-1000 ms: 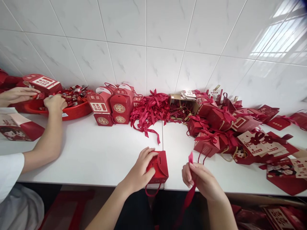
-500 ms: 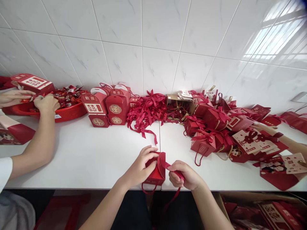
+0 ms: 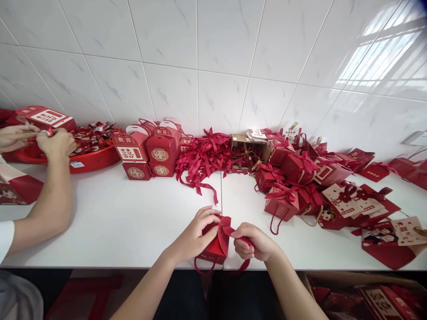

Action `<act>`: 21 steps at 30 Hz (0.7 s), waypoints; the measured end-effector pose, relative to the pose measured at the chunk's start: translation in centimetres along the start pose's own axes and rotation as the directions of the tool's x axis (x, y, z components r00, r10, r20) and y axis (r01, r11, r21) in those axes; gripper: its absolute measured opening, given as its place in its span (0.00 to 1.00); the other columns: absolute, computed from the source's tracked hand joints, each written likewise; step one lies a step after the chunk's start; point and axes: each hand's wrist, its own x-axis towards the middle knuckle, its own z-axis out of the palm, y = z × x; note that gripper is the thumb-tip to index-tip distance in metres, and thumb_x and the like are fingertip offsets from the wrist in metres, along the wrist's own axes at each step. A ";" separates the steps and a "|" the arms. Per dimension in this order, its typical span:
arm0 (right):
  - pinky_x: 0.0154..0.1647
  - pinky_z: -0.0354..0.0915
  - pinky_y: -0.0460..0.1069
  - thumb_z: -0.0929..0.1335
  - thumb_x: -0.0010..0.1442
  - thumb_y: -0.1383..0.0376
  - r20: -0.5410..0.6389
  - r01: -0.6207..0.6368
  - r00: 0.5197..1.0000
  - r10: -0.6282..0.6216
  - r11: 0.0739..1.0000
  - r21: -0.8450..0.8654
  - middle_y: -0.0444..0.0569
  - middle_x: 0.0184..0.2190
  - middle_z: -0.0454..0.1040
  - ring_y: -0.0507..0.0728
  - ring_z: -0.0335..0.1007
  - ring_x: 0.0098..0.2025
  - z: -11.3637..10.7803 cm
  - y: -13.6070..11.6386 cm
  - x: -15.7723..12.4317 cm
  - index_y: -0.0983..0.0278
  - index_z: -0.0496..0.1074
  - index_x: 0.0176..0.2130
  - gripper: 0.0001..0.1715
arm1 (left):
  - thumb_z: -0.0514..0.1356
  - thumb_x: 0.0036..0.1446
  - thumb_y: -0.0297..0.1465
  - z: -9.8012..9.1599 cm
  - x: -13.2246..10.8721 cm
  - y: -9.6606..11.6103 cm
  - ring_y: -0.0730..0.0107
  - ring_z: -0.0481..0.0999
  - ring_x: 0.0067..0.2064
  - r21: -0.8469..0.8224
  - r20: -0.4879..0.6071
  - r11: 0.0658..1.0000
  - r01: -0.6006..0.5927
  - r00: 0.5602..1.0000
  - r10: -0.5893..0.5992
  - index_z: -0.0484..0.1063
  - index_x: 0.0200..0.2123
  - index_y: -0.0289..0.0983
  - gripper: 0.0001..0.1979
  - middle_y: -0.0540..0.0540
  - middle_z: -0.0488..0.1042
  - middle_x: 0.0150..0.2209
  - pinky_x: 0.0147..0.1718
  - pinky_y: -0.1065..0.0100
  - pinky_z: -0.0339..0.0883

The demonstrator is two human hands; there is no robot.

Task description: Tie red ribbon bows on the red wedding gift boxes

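A small red gift box with a cord handle stands at the front edge of the white table. My left hand is closed around its left side and top, thumb pressed over the flap. To the right of the box, my right hand grips a red ribbon in closed fingers. That ribbon runs taut from the box's top flap into the fist, and its loose end hangs below the hand. Behind the box lies a heap of loose red ribbons.
Filled red boxes stand stacked at the back left. Bow-tied boxes crowd the right. At the left, a co-worker's hands work over a red basin of wrapped sweets. A carton sits below the table at right.
The flap under the ribbon is drawn further over the box top, and the ribbon's tail has swung up. The other person's hand at the far right has left view.
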 end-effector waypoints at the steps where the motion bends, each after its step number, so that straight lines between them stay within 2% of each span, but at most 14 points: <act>1: 0.12 0.41 0.44 0.63 0.54 0.66 -0.007 0.000 1.000 0.000 1.000 -0.012 0.37 0.06 0.51 0.45 0.45 0.09 0.0 0.0 0.0 0.65 0.59 0.11 0.23 | 0.53 0.60 0.32 0.0 0.1 0.1 0.58 0.58 0.62 0.003 -0.011 1.000 -0.003 1.000 0.003 0.74 0.40 0.44 0.10 0.46 0.70 0.54 0.59 0.54 0.58; 5: 0.14 0.43 0.44 0.64 0.55 0.66 -0.042 0.016 0.999 -0.019 0.997 -0.071 0.38 0.06 0.53 0.45 0.48 0.10 0.1 0.2 0.1 0.66 0.62 0.12 0.23 | 0.53 0.59 0.30 0.1 0.3 0.6 0.59 0.64 0.58 0.008 -0.040 1.000 0.000 0.999 0.001 0.74 0.35 0.42 0.09 0.45 0.71 0.51 0.57 0.56 0.61; 13: 0.14 0.43 0.44 0.64 0.55 0.64 -0.066 0.014 0.998 -0.023 0.991 -0.136 0.37 0.06 0.51 0.46 0.46 0.10 0.2 0.5 -0.1 0.65 0.61 0.11 0.24 | 0.52 0.59 0.31 0.1 0.3 0.7 0.61 0.64 0.58 0.013 -0.038 1.000 0.003 0.999 -0.003 0.70 0.31 0.41 0.08 0.45 0.71 0.50 0.56 0.59 0.60; 15: 0.15 0.45 0.44 0.64 0.56 0.61 -0.077 0.021 0.996 -0.037 0.978 -0.207 0.38 0.06 0.52 0.46 0.48 0.10 0.3 0.3 -0.3 0.65 0.62 0.12 0.25 | 0.52 0.59 0.31 0.1 0.2 0.7 0.61 0.65 0.58 0.008 -0.049 1.000 0.008 0.999 -0.008 0.69 0.31 0.40 0.08 0.44 0.71 0.50 0.56 0.60 0.61; 17: 0.18 0.51 0.45 0.64 0.59 0.55 -0.120 -0.014 0.992 -0.034 0.924 -0.381 0.40 0.09 0.58 0.47 0.53 0.13 0.5 -0.2 -0.9 0.66 0.65 0.14 0.27 | 0.51 0.60 0.32 0.0 0.2 0.6 0.60 0.66 0.57 -0.010 -0.071 1.000 0.015 0.997 -0.015 0.69 0.30 0.40 0.08 0.44 0.71 0.50 0.55 0.60 0.61; 18: 0.20 0.55 0.45 0.64 0.59 0.51 -0.177 -0.053 0.983 -0.041 0.867 -0.496 0.42 0.11 0.62 0.48 0.57 0.15 0.6 -0.5 -1.2 0.66 0.67 0.17 0.28 | 0.51 0.60 0.32 -0.1 0.2 0.5 0.60 0.66 0.57 -0.024 -0.085 1.000 0.015 0.996 -0.017 0.68 0.30 0.40 0.09 0.43 0.71 0.50 0.55 0.60 0.62; 19: 0.23 0.58 0.46 0.64 0.58 0.48 -0.254 -0.101 0.965 -0.072 0.789 -0.607 0.44 0.15 0.67 0.50 0.62 0.18 0.6 -0.9 -1.6 0.66 0.69 0.20 0.28 | 0.51 0.60 0.32 -0.3 0.1 0.5 0.60 0.67 0.56 -0.041 -0.097 0.999 0.010 0.995 -0.014 0.68 0.30 0.39 0.09 0.43 0.71 0.50 0.54 0.60 0.62; 21: 0.31 0.63 0.49 0.65 0.55 0.45 -0.396 -0.180 0.891 -0.221 0.629 -0.756 0.49 0.27 0.73 0.55 0.69 0.29 0.8 -1.8 -2.3 0.65 0.72 0.29 0.26 | 0.50 0.61 0.32 -0.6 0.1 0.4 0.60 0.68 0.55 -0.069 -0.128 0.998 -0.005 0.992 -0.003 0.67 0.30 0.39 0.09 0.42 0.71 0.49 0.53 0.60 0.63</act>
